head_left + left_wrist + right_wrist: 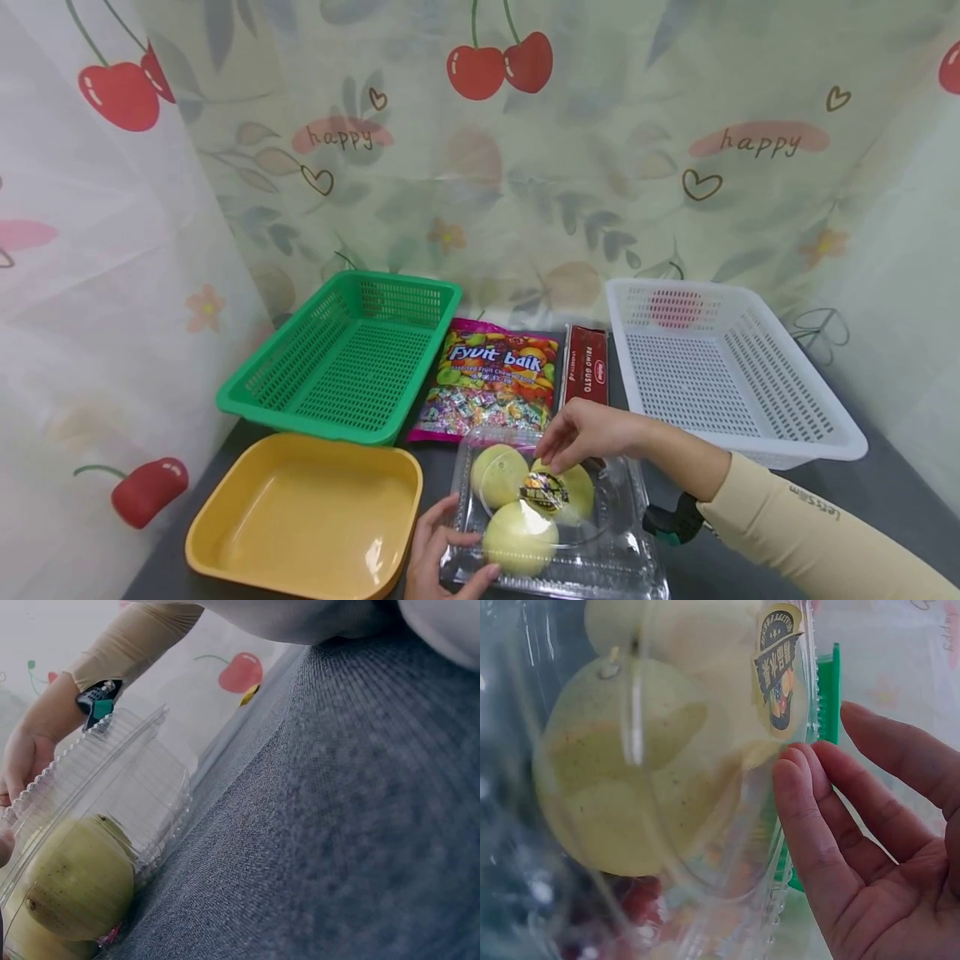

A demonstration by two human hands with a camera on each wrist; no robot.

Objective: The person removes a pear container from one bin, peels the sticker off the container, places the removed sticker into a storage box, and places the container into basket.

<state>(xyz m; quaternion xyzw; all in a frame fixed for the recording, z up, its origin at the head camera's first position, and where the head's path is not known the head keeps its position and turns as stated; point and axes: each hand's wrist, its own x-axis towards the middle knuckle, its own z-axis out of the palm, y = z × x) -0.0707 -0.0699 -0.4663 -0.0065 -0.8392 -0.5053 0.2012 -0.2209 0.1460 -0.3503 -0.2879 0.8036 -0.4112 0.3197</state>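
Observation:
A clear plastic clamshell box (pixel 615 521) lies at the front of the table, lid down. Inside are 3 round, speckled yellow-green fruits (pixel 521 537), resembling pears. A black and gold label (pixel 545 492) is stuck on the lid. My left hand (pixel 442 554) rests against the box's front left side, fingers spread along its edge; only fingertips show in the left wrist view. Over the lid, my right hand (pixel 588 435) touches the plastic beside the label with extended fingertips. In the right wrist view, the right thumb (pixel 900 746) stands apart from those fingers.
A yellow tray (pixel 300 517) sits left of the box, with a green basket (pixel 341 358) behind it. Beyond the box lie a bag of fruit candy (pixel 491 379) and a red packet (pixel 585 367). A white basket (pixel 693 383) stands at the right.

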